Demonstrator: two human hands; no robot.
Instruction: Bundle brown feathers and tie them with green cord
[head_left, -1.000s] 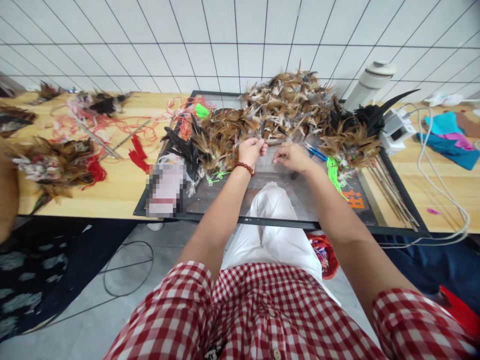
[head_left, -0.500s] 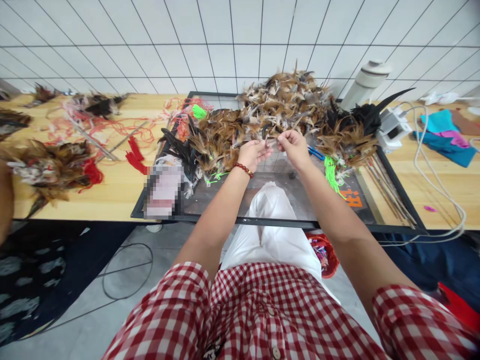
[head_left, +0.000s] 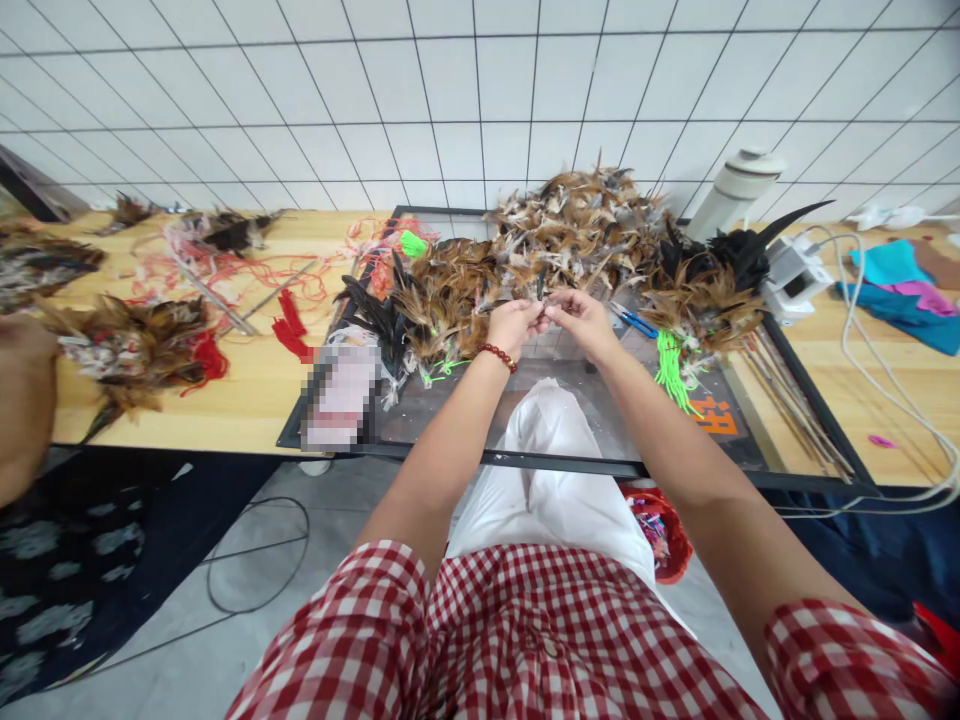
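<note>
My left hand (head_left: 516,328), with a red bead bracelet (head_left: 499,356) at the wrist, is closed in a pinch over the dark board. A small dark feather (head_left: 541,282) stands up from its fingertips. Against these fingers, the tips of my right hand (head_left: 579,322) are pinched too; what they hold is too small to make out. Just beyond both hands lies a large heap of brown feathers (head_left: 577,220), with a second bunch of brown feathers (head_left: 450,285) to the left. Blue-handled scissors (head_left: 637,321) lie to the right of my right hand.
Bright green cords (head_left: 673,375), black feathers (head_left: 739,250) and thin sticks (head_left: 799,400) lie at right. A white bottle (head_left: 735,190) and a white charger (head_left: 796,278) stand behind them. At left are red tassels (head_left: 287,327), tangled pink thread (head_left: 281,265) and another person's arm (head_left: 26,405).
My right hand has come in towards my left, so the fingertips now meet where a gap was before. The view has shifted slightly, and the other person's arm shows more at left.
</note>
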